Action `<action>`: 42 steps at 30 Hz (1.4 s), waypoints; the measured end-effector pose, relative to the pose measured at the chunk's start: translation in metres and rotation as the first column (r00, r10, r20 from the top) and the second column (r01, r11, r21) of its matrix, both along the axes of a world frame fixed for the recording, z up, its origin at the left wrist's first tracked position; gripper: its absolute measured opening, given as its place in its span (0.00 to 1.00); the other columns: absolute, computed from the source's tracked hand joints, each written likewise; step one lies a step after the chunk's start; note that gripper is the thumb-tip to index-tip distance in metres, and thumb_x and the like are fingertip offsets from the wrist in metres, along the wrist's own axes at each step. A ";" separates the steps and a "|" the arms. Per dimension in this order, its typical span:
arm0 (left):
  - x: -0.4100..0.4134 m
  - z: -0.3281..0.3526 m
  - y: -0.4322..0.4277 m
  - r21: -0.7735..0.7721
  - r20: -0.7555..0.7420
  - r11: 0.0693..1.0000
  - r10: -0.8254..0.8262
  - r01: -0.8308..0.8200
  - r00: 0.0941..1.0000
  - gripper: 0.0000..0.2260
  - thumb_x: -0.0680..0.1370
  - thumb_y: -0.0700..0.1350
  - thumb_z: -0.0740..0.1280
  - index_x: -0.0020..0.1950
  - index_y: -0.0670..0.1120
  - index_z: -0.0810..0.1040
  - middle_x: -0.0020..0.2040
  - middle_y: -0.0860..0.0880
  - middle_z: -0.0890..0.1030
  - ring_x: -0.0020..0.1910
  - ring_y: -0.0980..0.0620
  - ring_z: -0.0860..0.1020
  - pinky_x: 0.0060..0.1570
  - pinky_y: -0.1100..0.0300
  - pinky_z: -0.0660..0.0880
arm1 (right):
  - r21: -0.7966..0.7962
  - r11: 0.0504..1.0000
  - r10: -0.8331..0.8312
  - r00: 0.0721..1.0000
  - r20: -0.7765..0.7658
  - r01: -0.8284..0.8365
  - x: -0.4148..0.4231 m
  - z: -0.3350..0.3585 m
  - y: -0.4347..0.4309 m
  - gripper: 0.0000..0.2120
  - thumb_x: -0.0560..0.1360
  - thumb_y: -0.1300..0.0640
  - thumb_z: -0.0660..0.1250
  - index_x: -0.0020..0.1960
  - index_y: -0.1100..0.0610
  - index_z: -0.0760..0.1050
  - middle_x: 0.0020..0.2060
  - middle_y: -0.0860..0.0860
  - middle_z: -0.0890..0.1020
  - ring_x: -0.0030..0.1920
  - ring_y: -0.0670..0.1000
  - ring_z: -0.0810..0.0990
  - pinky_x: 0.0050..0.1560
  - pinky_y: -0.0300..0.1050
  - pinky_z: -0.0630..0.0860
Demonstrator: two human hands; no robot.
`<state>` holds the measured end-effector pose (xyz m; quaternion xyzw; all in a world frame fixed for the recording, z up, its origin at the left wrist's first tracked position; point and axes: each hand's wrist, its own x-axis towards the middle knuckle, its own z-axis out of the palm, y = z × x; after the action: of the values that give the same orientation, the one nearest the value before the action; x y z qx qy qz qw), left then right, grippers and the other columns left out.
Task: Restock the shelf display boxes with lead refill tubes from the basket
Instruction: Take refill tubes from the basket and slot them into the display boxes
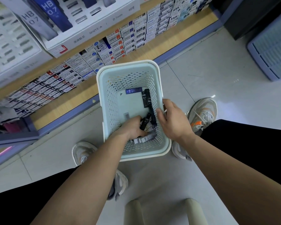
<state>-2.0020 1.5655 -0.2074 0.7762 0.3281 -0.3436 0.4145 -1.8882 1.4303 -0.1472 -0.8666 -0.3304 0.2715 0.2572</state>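
Note:
A pale blue perforated basket (130, 70) stands on the floor between my feet. Inside lie several lead refill tubes marked HB 0.7: a blue tube (133, 90), black tubes (146, 99) and white tubes (147, 138). My left hand (131, 127) reaches down into the basket, its fingers curled round a black tube (144, 123). My right hand (172, 120) hovers over the basket's right side, fingers bent toward a long black tube (153, 116); whether it holds that tube is unclear. White display boxes (91, 32) with HB 0.7 tubes stand on the shelf at the upper left.
A wooden shelf (75, 101) below holds rows of small refill cartons (123, 39). A purple-grey crate (272, 51) stands at the right. My shoes (203, 114) flank the basket. A pale stool frame (165, 211) shows at the bottom.

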 end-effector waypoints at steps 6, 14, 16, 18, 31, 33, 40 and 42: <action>-0.011 0.039 0.015 -0.036 0.140 0.967 0.254 -0.251 0.957 0.22 0.76 0.48 0.74 0.64 0.47 0.68 0.52 0.51 0.79 0.50 0.50 0.79 0.44 0.57 0.74 | -0.031 1.000 0.003 1.000 -0.022 -0.004 -0.001 0.006 0.001 0.17 0.83 0.49 0.58 0.67 0.58 0.68 0.56 0.56 0.77 0.49 0.60 0.78 0.43 0.46 0.66; -0.029 0.137 0.026 -0.257 0.322 0.846 0.530 -0.467 0.784 0.20 0.76 0.47 0.75 0.65 0.50 0.73 0.58 0.54 0.83 0.58 0.53 0.80 0.64 0.49 0.75 | 0.073 0.997 -0.032 0.998 0.054 0.028 -0.003 0.076 0.014 0.21 0.81 0.44 0.60 0.70 0.53 0.69 0.59 0.51 0.76 0.54 0.51 0.78 0.53 0.49 0.77; -0.036 0.164 0.023 -0.308 0.368 0.826 0.561 -0.472 0.741 0.20 0.76 0.46 0.74 0.66 0.50 0.74 0.58 0.54 0.84 0.58 0.53 0.81 0.63 0.51 0.76 | 0.148 0.988 -0.036 0.997 -0.069 0.046 -0.011 0.105 0.021 0.16 0.81 0.45 0.62 0.65 0.51 0.72 0.52 0.48 0.79 0.47 0.49 0.80 0.48 0.44 0.76; -0.042 0.189 0.018 -0.343 0.411 0.814 0.579 -0.469 0.704 0.18 0.78 0.43 0.72 0.66 0.50 0.74 0.57 0.55 0.84 0.58 0.54 0.81 0.59 0.57 0.77 | 0.245 0.965 -0.024 0.958 -0.287 0.097 -0.020 0.131 0.029 0.06 0.81 0.49 0.65 0.57 0.48 0.73 0.45 0.49 0.82 0.42 0.50 0.83 0.45 0.44 0.79; -0.057 0.312 0.010 -0.367 0.560 0.774 0.626 -0.516 0.542 0.14 0.80 0.42 0.69 0.65 0.52 0.76 0.56 0.52 0.85 0.56 0.49 0.83 0.63 0.43 0.76 | 0.389 0.906 0.109 0.796 -0.595 0.167 -0.022 0.261 0.039 0.08 0.80 0.62 0.66 0.58 0.64 0.73 0.49 0.65 0.83 0.41 0.60 0.86 0.43 0.53 0.84; -0.056 0.324 0.013 -0.388 0.562 0.767 0.637 -0.511 0.528 0.14 0.80 0.42 0.68 0.65 0.51 0.76 0.57 0.50 0.85 0.56 0.47 0.83 0.62 0.42 0.77 | 0.388 0.906 0.126 0.764 -0.633 0.172 -0.021 0.272 0.042 0.09 0.81 0.62 0.64 0.59 0.64 0.70 0.52 0.67 0.81 0.44 0.63 0.86 0.44 0.55 0.84; -0.054 0.337 0.024 -0.471 0.505 0.685 0.726 -0.556 0.467 0.10 0.81 0.40 0.67 0.62 0.48 0.76 0.51 0.48 0.85 0.47 0.48 0.84 0.44 0.49 0.83 | 0.414 0.894 0.137 0.775 -0.617 0.172 -0.016 0.283 0.059 0.07 0.82 0.62 0.63 0.59 0.62 0.71 0.52 0.66 0.80 0.39 0.56 0.86 0.41 0.49 0.84; -0.054 0.336 0.027 -0.475 0.498 0.658 0.748 -0.585 0.438 0.10 0.81 0.40 0.68 0.61 0.48 0.76 0.49 0.49 0.85 0.43 0.50 0.84 0.42 0.50 0.83 | 0.431 0.887 0.128 0.806 -0.577 0.168 -0.015 0.279 0.068 0.10 0.81 0.62 0.65 0.62 0.62 0.74 0.52 0.67 0.80 0.39 0.57 0.86 0.43 0.51 0.84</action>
<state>-2.0557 1.5928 0.1283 0.5942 0.3977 0.1108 0.6903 -1.9036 1.4980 0.1316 -0.6554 -0.2792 0.4381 0.5483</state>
